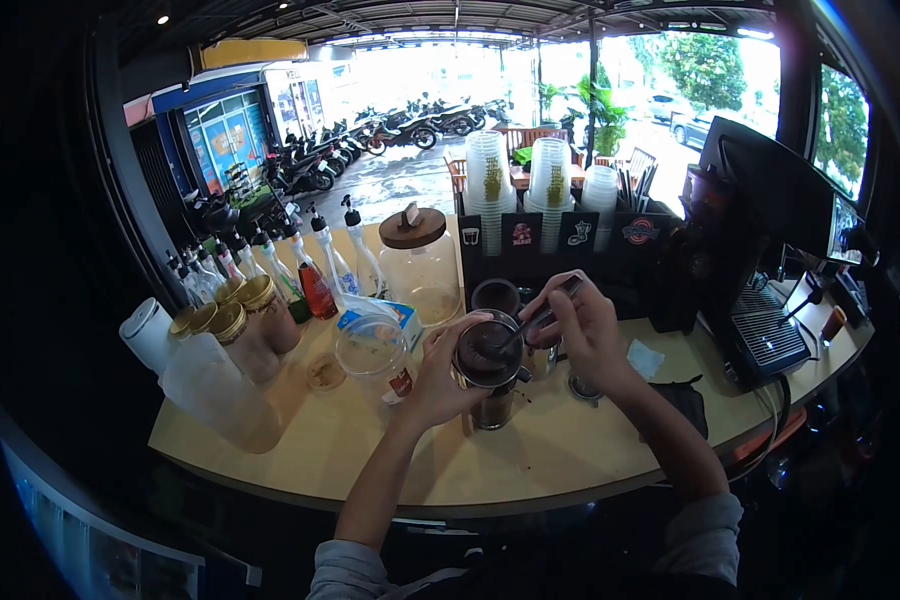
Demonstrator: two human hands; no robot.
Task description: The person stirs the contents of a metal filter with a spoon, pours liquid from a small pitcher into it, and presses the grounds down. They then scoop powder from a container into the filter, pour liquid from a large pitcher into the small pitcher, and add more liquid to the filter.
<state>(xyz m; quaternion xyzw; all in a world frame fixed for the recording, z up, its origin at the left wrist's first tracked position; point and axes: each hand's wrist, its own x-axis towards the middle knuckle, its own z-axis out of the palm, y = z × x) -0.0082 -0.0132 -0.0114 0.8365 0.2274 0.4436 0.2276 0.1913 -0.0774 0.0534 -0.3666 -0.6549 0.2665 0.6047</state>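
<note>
My left hand (438, 378) grips the side of a metal jug (488, 362) filled with dark liquid, standing on the wooden counter (530, 460). My right hand (582, 328) holds a long dark spoon (530, 318) whose lower end dips into the jug. A second dark-filled cup (496, 296) stands just behind the jug. A small glass (495, 408) sits under or in front of the jug, partly hidden.
A row of syrup pump bottles (310, 270) and lidded jars (255, 310) lines the left. A big glass jar with a wooden lid (417, 262), a milk carton (385, 318), stacked plastic cups (490, 190), and an espresso machine (760, 250) at right surround the spot.
</note>
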